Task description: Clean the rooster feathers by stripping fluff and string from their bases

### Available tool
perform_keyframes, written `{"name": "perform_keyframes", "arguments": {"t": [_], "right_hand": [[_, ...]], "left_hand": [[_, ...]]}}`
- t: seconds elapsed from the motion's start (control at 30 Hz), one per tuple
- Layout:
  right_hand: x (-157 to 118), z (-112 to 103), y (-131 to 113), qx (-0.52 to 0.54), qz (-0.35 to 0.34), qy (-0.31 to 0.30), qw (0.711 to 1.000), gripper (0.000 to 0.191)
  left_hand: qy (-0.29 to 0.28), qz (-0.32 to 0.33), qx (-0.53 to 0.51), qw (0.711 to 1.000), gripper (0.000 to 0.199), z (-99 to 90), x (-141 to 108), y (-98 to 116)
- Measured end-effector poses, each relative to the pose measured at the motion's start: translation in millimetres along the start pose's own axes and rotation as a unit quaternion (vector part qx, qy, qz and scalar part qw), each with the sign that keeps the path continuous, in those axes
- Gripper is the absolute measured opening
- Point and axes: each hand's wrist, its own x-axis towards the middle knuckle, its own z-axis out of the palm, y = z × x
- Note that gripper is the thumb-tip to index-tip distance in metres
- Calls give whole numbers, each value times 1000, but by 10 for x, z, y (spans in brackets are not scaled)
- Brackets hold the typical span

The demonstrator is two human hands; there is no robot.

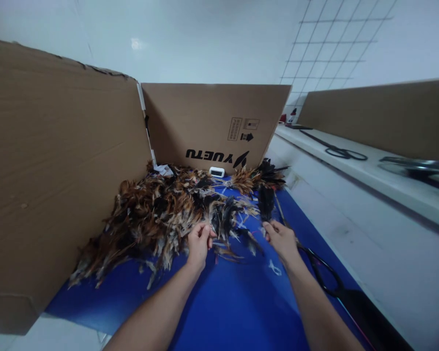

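Observation:
My left hand (200, 240) is closed in a pinch at the right edge of a large pile of brown and black feathers (142, 209). A dark feather (215, 217) rises from its fingertips. My right hand (281, 239) pinches the lower end of a black feather bunch (266, 202), which points away from me. Between the hands, several loose feathers (227, 253) lie on the blue table surface (234, 302). Near my right wrist is a small white loop of tie (274, 268).
Cardboard panels (212, 112) stand behind and at the left. A small white digital device (216, 172) sits by the back panel, beside tied feather bunches (245, 179). Along the right lies a black-handled tool (325, 273). Scissors (346, 153) rest on the white ledge (388, 180).

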Motion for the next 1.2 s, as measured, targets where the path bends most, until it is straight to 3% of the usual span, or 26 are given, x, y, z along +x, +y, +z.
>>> {"name": "perform_keyframes", "arguments": {"t": [0.13, 0.27, 0.5, 0.73, 0.97, 1.2], "right_hand": [[-8, 6, 91, -12, -1, 47, 999, 30], [-57, 1, 35, -30, -33, 87, 995, 30], [-157, 75, -137, -27, -104, -47, 993, 18], [-238, 102, -131, -49, -68, -161, 983, 21], [-228, 71, -167, 7, -19, -182, 983, 16], [-198, 29, -186, 175, 31, -174, 969, 25]], "left_hand": [[1, -6, -6, 1000, 32, -11, -9, 23], [2, -14, -6, 1000, 33, -19, -20, 45], [-8, -17, -4, 1000, 32, -26, -33, 69], [-2, -25, -14, 1000, 33, -46, -29, 92], [-10, -19, -5, 1000, 32, -48, -49, 83], [-11, -40, -7, 999, 31, -28, -78, 118]]}}
